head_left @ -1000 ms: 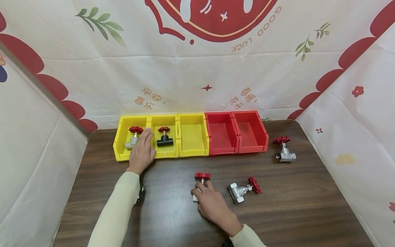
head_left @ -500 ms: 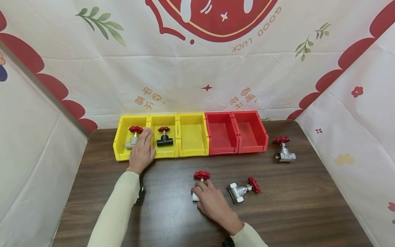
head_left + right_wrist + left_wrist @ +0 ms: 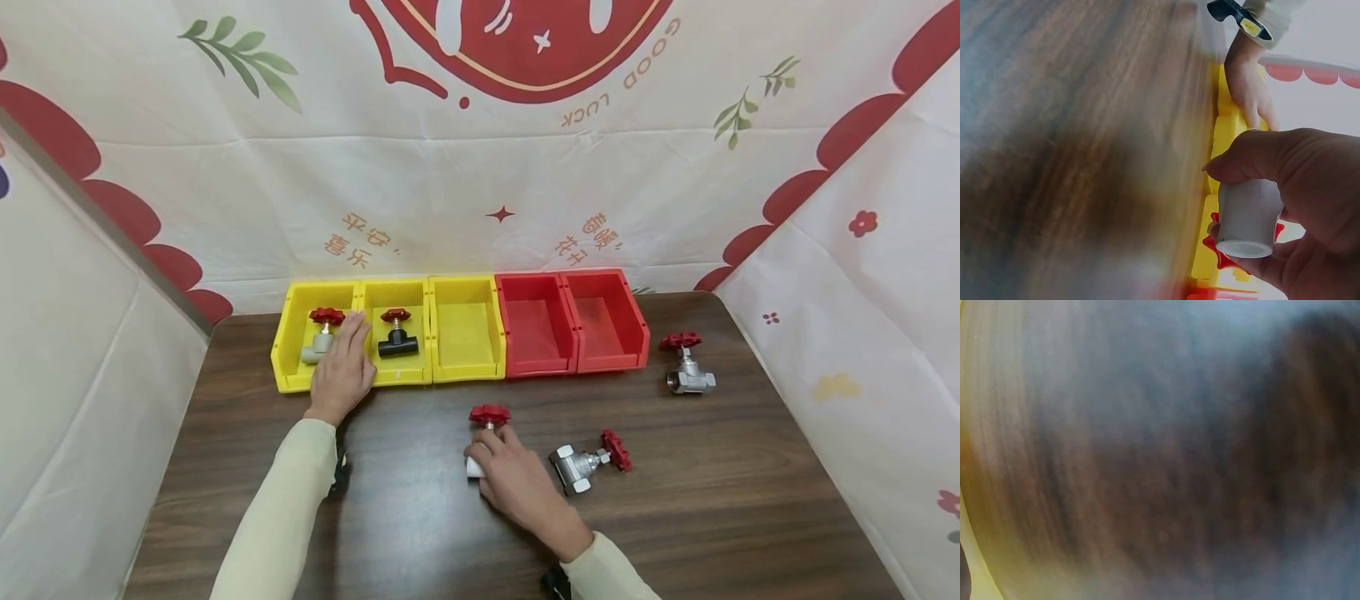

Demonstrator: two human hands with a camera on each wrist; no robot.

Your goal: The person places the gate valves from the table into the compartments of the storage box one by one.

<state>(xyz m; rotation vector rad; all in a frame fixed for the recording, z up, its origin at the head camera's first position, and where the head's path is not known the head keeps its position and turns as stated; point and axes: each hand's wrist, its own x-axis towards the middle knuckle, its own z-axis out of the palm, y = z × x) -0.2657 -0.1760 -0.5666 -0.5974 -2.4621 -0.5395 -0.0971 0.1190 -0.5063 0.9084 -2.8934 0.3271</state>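
In the head view my right hand (image 3: 522, 486) grips a white plastic valve (image 3: 475, 469) with a red handwheel (image 3: 489, 415), over the middle of the table. In the right wrist view the thumb and fingers curl round its white pipe body (image 3: 1249, 219); its open end shows. My left hand (image 3: 341, 379) rests with fairly straight fingers on the wall between two yellow bins. Beside it, a grey valve (image 3: 318, 347) lies in the leftmost yellow bin (image 3: 282, 354), partly hidden by that hand. A black valve (image 3: 397, 343) lies in the second yellow bin (image 3: 393, 377).
A third yellow bin (image 3: 468, 333) and two red bins, one in the middle (image 3: 534, 325) and one at the end (image 3: 600, 321), complete the row. Two metal valves with red handwheels lie on the table (image 3: 405, 533): one near my right hand (image 3: 576, 468), another farther right (image 3: 690, 380).
My right hand has moved the white valve slightly away from me, toward the bins, and it looks a little raised. The left hand has stayed on the bins. The view has shifted slightly.
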